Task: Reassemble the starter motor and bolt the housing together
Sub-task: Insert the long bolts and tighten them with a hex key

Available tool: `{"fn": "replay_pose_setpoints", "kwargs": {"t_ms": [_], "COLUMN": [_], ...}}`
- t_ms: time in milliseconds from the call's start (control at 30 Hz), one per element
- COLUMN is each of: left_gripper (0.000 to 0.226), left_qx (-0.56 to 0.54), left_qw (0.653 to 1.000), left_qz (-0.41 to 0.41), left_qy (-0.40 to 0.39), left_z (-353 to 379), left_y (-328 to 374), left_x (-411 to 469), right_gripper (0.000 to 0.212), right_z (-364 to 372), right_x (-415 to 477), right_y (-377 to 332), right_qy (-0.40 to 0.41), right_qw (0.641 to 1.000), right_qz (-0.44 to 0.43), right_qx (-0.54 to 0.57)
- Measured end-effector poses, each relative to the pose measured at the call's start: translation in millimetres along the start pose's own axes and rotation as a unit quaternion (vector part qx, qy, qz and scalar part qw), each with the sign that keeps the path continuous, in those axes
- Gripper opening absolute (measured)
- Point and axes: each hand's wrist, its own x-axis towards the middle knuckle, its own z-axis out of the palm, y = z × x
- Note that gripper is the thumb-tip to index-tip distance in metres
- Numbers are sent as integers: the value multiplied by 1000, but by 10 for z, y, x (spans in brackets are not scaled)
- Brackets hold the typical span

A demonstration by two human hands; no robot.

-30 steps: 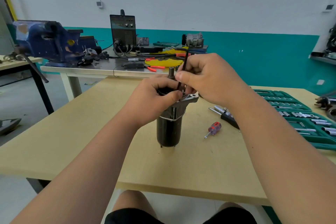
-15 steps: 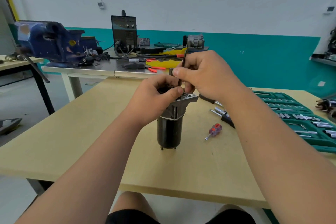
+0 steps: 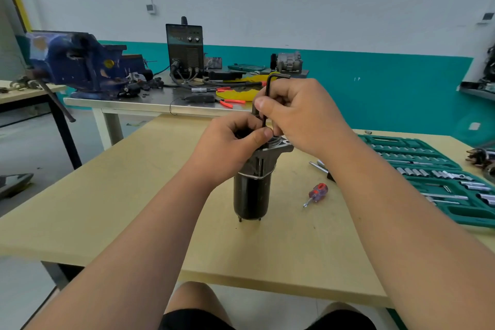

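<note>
One starter motor point(image 3: 250, 195), one hex key point(image 3: 268, 88), one stubby screwdriver point(image 3: 316, 192), one socket set point(image 3: 471, 218), one bench vise point(image 3: 80, 64), one welding machine point(image 3: 184, 48).

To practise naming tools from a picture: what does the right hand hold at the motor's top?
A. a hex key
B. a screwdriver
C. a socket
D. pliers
A: the right hand pinches a black L-shaped hex key, upright, its long arm pointing down into the top of the motor, while the screwdriver lies on the table.
</note>
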Motion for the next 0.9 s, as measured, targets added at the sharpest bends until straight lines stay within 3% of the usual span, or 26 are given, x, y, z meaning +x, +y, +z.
{"fn": "replay_pose_setpoints", "kwargs": {"t_ms": [33,133,267,433,500,533,600,633,667,700,733,800,867,900], "left_gripper": [16,18,15,22,19,16,14,14,16,18,20,24,27,27], "left_qx": [2,6,24,17,22,18,9,11,19,28,37,46,46,46], "left_qw": [1000,1000,1000,1000,999,999,1000,1000,1000,999,999,999,999,999], "left_qz": [-1,-1,6,-10,-24,-28,-28,-24,-19,-15,-11,-6,1,5], "left_qy": [2,0,3,-11,-6,-2,9,14,16,14,9,-4,-12,-16], "left_z": [-2,-10,-17,-35,-26,-19,-11,-12,-14,-17,-19,-27,-32,-32], "left_y": [-4,-25,-50,-37,-40,-44,-45,-43,-43,-46,-51,-43,-31,-21], "left_x": [12,41,52,64,75,84,96,103,108,111,110,94,57,38], "right_gripper": [6,24,39,27,19,18,27,28,27,25,23,19,23,25], "right_z": [6,-83,-121,13,-1,-15,5,45,95,140,166,136,7,-51], "right_x": [-5,51,203,327,367,382,361,327,288,252,226,222,245,255], "right_y": [-3,31,140,227,192,153,73,45,23,-6,-19,-33,24,56], "right_qy": [-3,-85,-210,-258,-230,-199,-67,33,137,209,225,100,-61,-103], "right_qw": [1000,982,863,747,763,799,912,964,983,976,973,975,922,897], "right_qz": [-3,7,60,101,119,128,126,109,82,57,48,79,118,123], "right_qx": [18,171,455,605,592,553,384,241,93,6,-2,184,363,413]}}
